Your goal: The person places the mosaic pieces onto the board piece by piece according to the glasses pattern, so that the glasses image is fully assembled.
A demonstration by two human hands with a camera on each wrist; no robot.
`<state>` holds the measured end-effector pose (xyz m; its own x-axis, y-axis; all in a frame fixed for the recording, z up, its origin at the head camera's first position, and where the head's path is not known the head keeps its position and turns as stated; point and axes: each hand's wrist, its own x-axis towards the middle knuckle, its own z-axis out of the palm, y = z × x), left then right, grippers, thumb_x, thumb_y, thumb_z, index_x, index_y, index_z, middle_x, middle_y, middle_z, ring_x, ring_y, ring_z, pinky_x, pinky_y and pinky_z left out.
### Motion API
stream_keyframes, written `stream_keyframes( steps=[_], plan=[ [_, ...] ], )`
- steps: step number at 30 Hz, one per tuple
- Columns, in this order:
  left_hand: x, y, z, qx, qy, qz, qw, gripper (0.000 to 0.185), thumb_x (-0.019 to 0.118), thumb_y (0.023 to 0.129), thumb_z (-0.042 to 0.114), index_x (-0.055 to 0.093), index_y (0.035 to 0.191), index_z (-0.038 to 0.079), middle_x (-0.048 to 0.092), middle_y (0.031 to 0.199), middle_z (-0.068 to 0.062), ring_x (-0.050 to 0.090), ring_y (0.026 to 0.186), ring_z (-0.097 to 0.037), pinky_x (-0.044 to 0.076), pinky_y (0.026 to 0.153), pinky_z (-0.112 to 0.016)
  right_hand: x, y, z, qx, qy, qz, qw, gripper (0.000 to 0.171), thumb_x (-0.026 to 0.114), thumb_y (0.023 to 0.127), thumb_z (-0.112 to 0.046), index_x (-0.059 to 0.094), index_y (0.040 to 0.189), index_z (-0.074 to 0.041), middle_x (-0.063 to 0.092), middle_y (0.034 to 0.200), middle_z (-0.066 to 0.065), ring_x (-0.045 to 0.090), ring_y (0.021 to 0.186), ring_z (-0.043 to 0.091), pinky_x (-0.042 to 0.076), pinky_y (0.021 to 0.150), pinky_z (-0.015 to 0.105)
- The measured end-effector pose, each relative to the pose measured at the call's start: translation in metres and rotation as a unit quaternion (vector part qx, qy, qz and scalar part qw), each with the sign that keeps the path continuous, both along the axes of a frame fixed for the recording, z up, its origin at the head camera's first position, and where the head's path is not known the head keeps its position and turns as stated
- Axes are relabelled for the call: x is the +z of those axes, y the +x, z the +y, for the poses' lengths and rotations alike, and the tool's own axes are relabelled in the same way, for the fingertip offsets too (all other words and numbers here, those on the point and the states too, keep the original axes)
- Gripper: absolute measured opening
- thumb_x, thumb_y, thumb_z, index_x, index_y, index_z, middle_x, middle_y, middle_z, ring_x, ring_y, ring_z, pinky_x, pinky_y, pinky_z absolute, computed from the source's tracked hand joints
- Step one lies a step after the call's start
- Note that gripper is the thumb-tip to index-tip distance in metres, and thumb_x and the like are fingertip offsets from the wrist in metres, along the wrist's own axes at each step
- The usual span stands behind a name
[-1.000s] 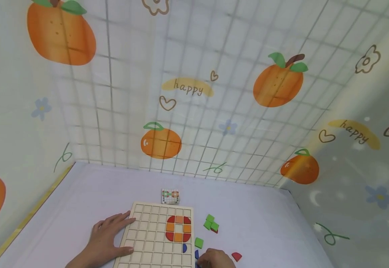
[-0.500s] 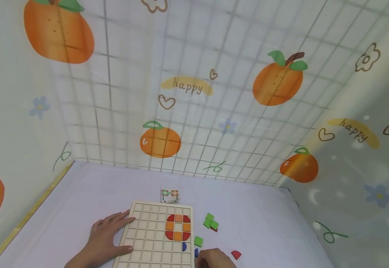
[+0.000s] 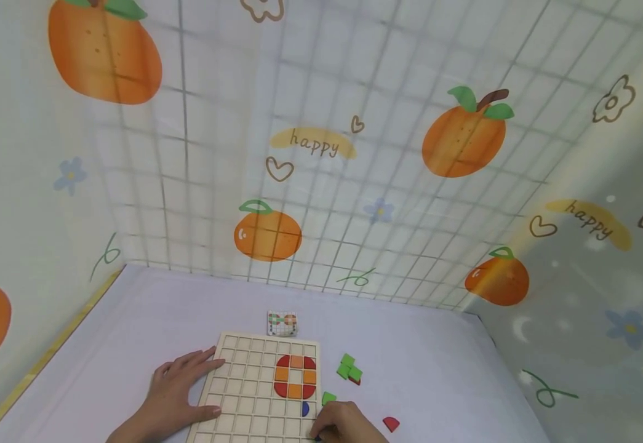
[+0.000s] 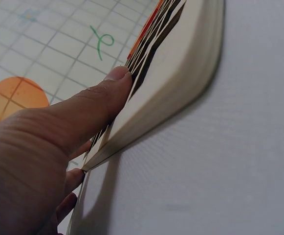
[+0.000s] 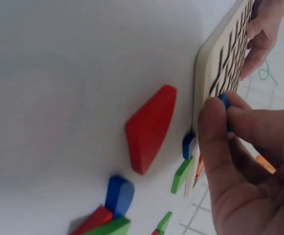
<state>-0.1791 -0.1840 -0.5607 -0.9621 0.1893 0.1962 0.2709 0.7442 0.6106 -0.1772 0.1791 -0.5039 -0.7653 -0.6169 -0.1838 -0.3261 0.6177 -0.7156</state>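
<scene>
Blue piece [image 5: 224,100] sits pinched between the thumb and fingertips of the right hand [image 3: 343,424], just above the near right corner of the wooden board [image 3: 243,394]. Only a small bit of blue peeks out from the grip, so most of the piece is hidden by the fingers.

Left hand [image 3: 179,391] lies flat with straight fingers on the left edge of the board. Its thumb [image 4: 98,105] presses on the top, holding the board down on the bench [image 3: 421,369].

What could go wrong? The blue piece is small and the pinch is only at the tips, so I think it could slip out and drop on the bench. It could also go in crooked if it does not line up with a square hole. If the left hand lets up, the board might slide.

On the board there is a ring of red and orange pieces [image 3: 295,376] and another blue piece [image 3: 305,408] below it. A red piece [image 5: 150,128] lies on the bench near the right hand, and green pieces [image 3: 349,369] lie a bit farther off.
</scene>
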Motion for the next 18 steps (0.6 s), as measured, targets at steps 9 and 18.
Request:
stream_keyframes(
  steps=[9, 18],
  plan=[
    [0.0, 0.0, 0.001, -0.001, 0.003, 0.007, 1.0, 0.087, 0.076, 0.065, 0.07, 0.058, 0.137, 0.025, 0.042, 0.151, -0.007, 0.031, 0.134, -0.034, 0.014, 0.099, -0.064, -0.006, -0.004, -0.01, -0.066, -0.005, -0.009, 0.998, 0.018, 0.076, 0.083, -0.004, 0.076, 0.1, -0.008, 0.057, 0.081, -0.01, 0.053, 0.069, 0.005, 0.049, 0.062, 0.021],
    [0.003, 0.001, 0.001, 0.004, -0.001, -0.003, 1.0, 0.088, 0.076, 0.063, 0.07, 0.058, 0.136, 0.024, 0.043, 0.151, -0.007, 0.03, 0.135, -0.035, 0.013, 0.099, -0.065, -0.011, 0.001, -0.01, -0.013, 0.035, 0.066, 0.997, 0.009, 0.08, 0.081, -0.009, 0.079, 0.09, -0.009, 0.052, 0.077, -0.016, 0.049, 0.07, -0.003, 0.047, 0.061, 0.017]
  ],
)
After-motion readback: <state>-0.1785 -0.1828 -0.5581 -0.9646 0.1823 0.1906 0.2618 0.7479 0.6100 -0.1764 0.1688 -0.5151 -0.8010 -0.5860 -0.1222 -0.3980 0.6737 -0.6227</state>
